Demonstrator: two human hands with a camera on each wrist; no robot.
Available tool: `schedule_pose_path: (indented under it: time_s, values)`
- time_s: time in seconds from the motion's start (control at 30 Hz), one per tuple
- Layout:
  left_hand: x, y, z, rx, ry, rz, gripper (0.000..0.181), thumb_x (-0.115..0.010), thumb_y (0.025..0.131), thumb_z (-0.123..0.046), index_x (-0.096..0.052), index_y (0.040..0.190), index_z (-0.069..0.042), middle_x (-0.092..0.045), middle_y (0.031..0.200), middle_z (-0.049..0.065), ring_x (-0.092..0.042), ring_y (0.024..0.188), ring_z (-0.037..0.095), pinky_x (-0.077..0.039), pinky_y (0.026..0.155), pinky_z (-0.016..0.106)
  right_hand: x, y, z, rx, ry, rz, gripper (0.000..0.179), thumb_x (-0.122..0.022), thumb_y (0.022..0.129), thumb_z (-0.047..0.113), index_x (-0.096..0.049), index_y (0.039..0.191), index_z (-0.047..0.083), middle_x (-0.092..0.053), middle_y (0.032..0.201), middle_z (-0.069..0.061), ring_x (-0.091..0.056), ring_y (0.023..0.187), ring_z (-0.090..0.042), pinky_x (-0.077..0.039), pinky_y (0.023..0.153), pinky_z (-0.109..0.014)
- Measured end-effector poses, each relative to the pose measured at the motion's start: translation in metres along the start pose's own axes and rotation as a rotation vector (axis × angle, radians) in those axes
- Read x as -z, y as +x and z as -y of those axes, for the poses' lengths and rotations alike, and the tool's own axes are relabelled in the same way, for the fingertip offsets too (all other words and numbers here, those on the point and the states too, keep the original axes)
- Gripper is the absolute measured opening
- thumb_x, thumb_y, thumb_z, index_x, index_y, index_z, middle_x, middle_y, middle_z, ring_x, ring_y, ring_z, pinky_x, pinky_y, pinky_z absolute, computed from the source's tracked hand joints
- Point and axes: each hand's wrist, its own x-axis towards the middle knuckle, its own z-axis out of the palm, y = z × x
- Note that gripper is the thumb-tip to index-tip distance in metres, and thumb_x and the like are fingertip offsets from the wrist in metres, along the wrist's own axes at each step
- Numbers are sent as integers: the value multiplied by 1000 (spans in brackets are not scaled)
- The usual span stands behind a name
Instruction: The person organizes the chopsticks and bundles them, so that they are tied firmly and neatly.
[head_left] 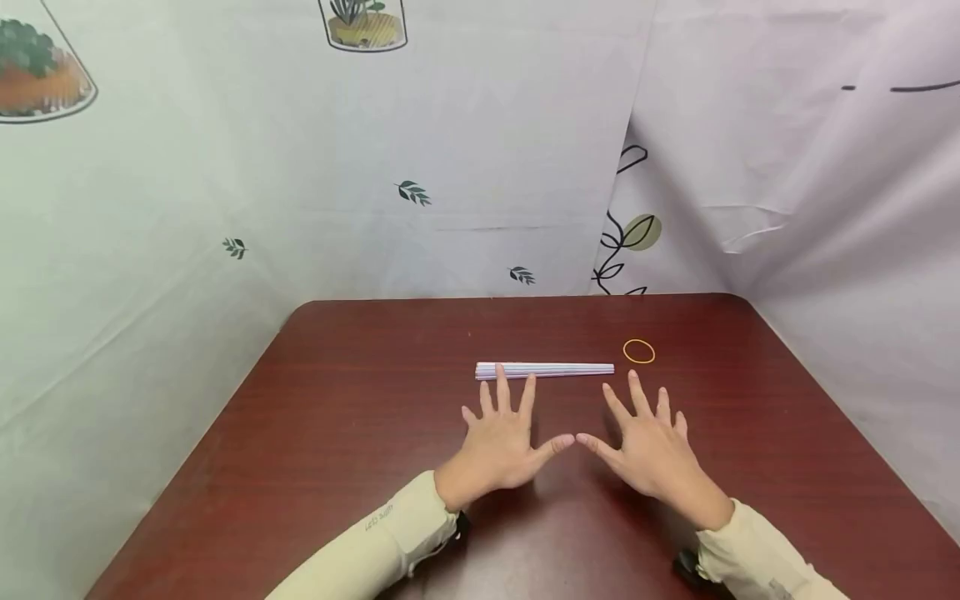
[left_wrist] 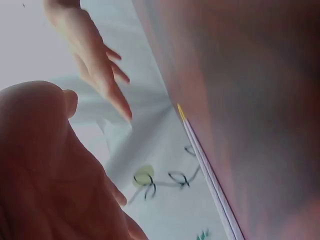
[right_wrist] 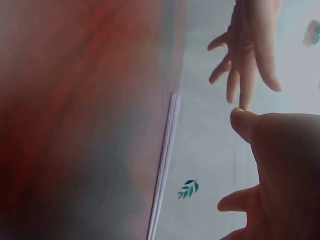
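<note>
My left hand [head_left: 501,450] is held palm down above the table with its fingers spread, and nothing is in it. Its longest fingertip overlaps a narrow strip of folded white paper [head_left: 573,369] in the head view. Spread in the same way, my right hand [head_left: 654,454] is empty too, its fingertips just below a thin yellow rubber band [head_left: 640,362]. The two thumb tips come close together between the hands. The paper shows layered, purplish edges and tapers toward the right. In the left wrist view the rubber band [left_wrist: 180,110] appears beyond the paper's far end.
A dark red-brown wooden table [head_left: 337,400] with rounded far corners carries the paper and the band. White cloth [head_left: 487,150] printed with leaves and jars hangs behind it and along both sides. Pale sleeves [head_left: 360,542] cover both forearms.
</note>
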Motion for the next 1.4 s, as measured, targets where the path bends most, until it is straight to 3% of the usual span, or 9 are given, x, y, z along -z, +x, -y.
schedule_pose_path:
  time_s: [0.17,0.3,0.4,0.5,0.73,0.93,1.1,1.27,1.4]
  values:
    - [12,24,21,-11,-50,41,92,-31,91,-77,-9,160,-21,-2,162,28,-25,140,57,-32,105,66,6,21,-8,25,63,50,94,-69,81,64,-43,148,4,-29,150,-37,-44,112,-68,-41,87,-71]
    - [20,44,41,1,-113,142,86,-33,95,-71,-7,161,-22,-3,162,27,-23,142,53,-27,108,66,9,43,-15,32,159,140,96,-76,79,55,-40,147,-3,-37,142,-39,-45,116,-63,-39,91,-71]
    - [22,56,56,36,-200,231,87,-42,97,-63,-4,160,-17,2,162,28,-17,143,54,-23,109,67,9,59,-22,26,221,191,95,-77,80,51,-40,144,-8,-45,134,-37,-45,122,-55,-37,97,-69]
    - [25,68,70,83,-265,272,95,-56,95,-55,-1,160,-12,6,161,30,-10,143,56,-21,112,65,9,80,-28,23,282,210,93,-78,80,46,-40,140,-14,-51,127,-35,-50,117,-49,-42,96,-62]
    - [12,90,93,125,-223,243,111,-86,77,-33,-14,158,-8,-18,155,32,-25,138,50,-31,108,60,-11,113,-47,-88,376,197,83,-78,83,31,-38,134,-22,-53,124,-39,-55,110,-46,-46,95,-56]
    - [3,106,99,49,-260,115,83,-89,72,-14,-45,142,-4,-49,135,23,-41,124,42,-41,100,53,-17,123,-66,-175,373,143,66,-83,76,17,-52,118,-24,-60,113,-37,-58,106,-46,-48,91,-54]
    - [5,113,104,-13,-248,56,55,-87,72,-8,-62,121,0,-66,113,15,-56,113,31,-45,99,41,-25,127,-76,-93,420,83,53,-83,76,10,-60,114,-19,-67,102,-27,-64,98,-38,-52,85,-49]
    - [1,116,108,20,-243,57,39,-88,72,-11,-73,107,-4,-73,102,7,-65,95,22,-51,88,35,-37,129,-83,64,433,45,38,-82,79,7,-67,107,-13,-70,94,-18,-65,88,-28,-54,76,-41]
    - [1,116,110,33,-255,55,33,-88,73,-12,-75,102,-6,-73,98,4,-64,91,20,-51,86,33,-42,131,-88,121,453,40,29,-81,80,7,-72,103,-8,-70,91,-12,-64,83,-23,-52,72,-35]
